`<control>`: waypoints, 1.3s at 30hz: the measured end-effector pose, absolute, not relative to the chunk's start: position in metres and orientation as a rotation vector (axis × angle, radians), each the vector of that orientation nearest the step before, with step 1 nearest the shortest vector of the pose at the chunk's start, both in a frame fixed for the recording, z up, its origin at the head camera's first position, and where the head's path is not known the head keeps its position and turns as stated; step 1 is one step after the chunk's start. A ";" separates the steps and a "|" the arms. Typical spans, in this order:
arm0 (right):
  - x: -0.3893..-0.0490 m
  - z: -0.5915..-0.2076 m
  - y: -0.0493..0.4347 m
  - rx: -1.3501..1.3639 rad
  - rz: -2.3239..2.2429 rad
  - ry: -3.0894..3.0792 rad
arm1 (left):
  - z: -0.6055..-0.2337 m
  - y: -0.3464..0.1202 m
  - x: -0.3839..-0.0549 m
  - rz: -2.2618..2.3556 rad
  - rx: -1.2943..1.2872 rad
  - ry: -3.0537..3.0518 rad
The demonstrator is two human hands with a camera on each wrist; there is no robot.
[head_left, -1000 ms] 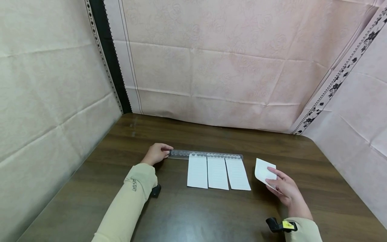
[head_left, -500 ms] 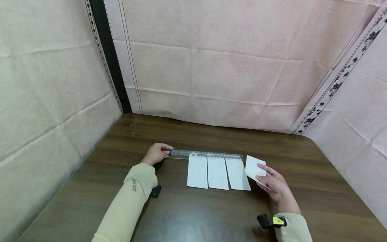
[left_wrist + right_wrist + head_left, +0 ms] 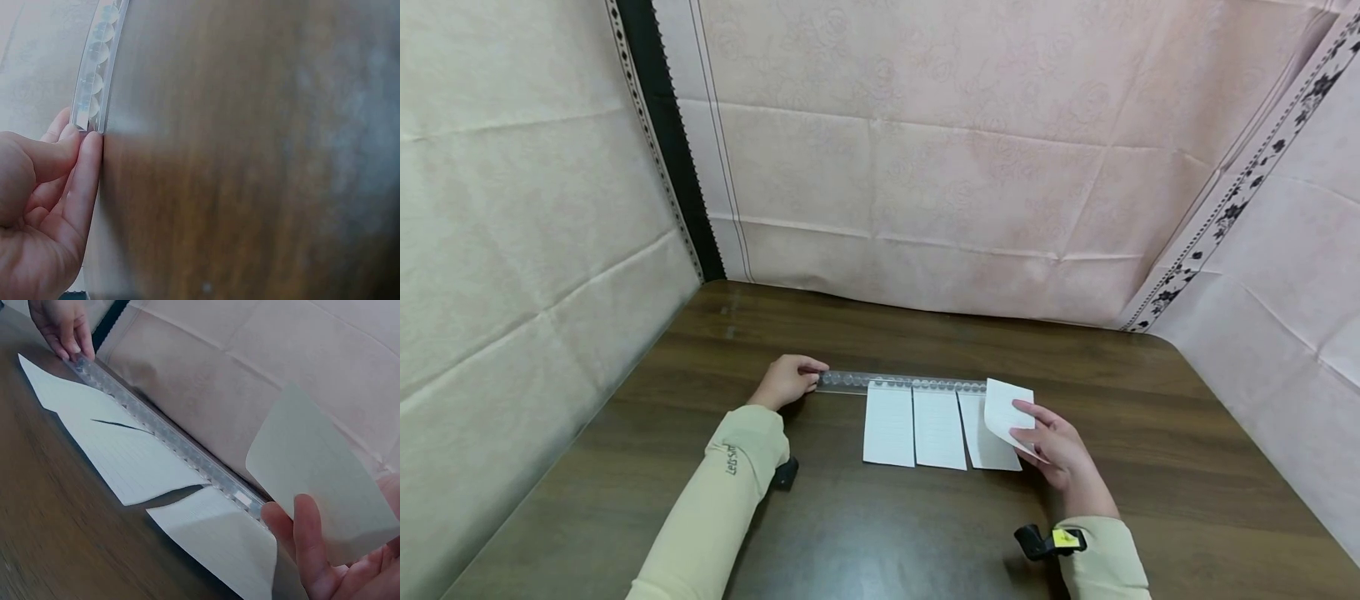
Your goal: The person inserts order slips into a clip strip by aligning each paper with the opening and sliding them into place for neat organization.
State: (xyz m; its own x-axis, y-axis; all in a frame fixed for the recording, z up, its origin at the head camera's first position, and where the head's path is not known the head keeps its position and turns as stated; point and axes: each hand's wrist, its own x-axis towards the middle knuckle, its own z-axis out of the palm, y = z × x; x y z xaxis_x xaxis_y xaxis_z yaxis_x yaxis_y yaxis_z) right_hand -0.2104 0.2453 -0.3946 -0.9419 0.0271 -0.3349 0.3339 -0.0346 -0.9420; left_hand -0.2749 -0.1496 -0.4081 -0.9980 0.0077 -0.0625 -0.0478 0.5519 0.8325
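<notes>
A clear ticket rail (image 3: 848, 381), with a row of round balls inside, lies across the table. My left hand (image 3: 785, 382) pinches its left end between thumb and fingers; the left wrist view shows this grip on the rail's end (image 3: 94, 94). Three white lined paper slips hang side by side from the rail toward me: a left slip (image 3: 889, 425), a middle slip (image 3: 940, 427) and a right slip (image 3: 973, 433). My right hand (image 3: 1063, 454) holds another white slip (image 3: 1006, 407), raised and slightly bent, overlapping the right slip and hiding the rail's right end in the head view.
The brown wooden table (image 3: 850, 533) has rounded far corners. Pale cloth hangs behind it (image 3: 910, 200) and on both sides, with a dark band at the back left. Black wrist cameras sit at both cuffs, the right one (image 3: 1048, 542) marked with yellow.
My right hand has moved left with its slip, from well right of the rail to over the right slip. The left hand, the rail and the three slips have stayed in place.
</notes>
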 end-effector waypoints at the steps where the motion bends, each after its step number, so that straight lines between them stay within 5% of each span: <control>1: -0.211 -0.395 0.243 0.384 -2.075 2.029 | -0.408 -0.150 -0.275 1.460 -0.037 2.715; 39: -0.226 -0.401 0.160 0.352 -1.987 2.058 | -0.405 -0.148 -0.272 1.469 -0.035 2.719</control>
State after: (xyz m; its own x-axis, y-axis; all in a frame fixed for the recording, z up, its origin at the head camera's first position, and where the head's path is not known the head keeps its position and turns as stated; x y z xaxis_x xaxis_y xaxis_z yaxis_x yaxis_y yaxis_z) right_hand -0.2262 0.1596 -0.4005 -0.9373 -0.0054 -0.3486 0.3482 0.0362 -0.9367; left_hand -0.2716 -0.1483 -0.4051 -0.9984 0.0046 -0.0557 -0.0441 0.5484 0.8350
